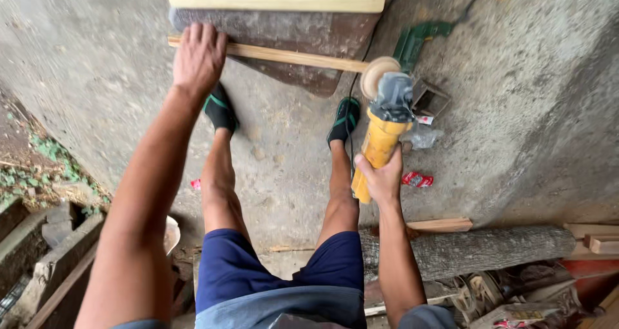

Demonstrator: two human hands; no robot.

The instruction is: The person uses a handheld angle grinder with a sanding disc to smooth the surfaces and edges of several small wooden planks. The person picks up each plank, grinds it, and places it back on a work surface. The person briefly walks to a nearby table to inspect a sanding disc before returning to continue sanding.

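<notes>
1. Left hand [198, 58]: palm down, fingers together and nearly flat, pressing the left end of a thin wooden strip [290, 56]; nothing gripped
2. Strip: lying across a dark board [303, 32] on the concrete floor [97, 71], running from under the left hand rightward to just beside the sanding disc [378, 75]
3. Right hand [382, 179]: fingers wrapped tight round the rear of a yellow grinder [380, 142], held above the floor with the head pointing away
4. Disc: round, tan, mounted on the grey grinder head, close to the right end of the strip; contact cannot be told
5. Two pale planks [277, 0]: parallel, at the far edge of the board
6. Green drill [416, 40]: on the floor beyond the grinder
7. Feet in black shoes [220, 108]: planted apart just before the board
8. Log [477, 248]: lying along the floor near the right forearm
</notes>
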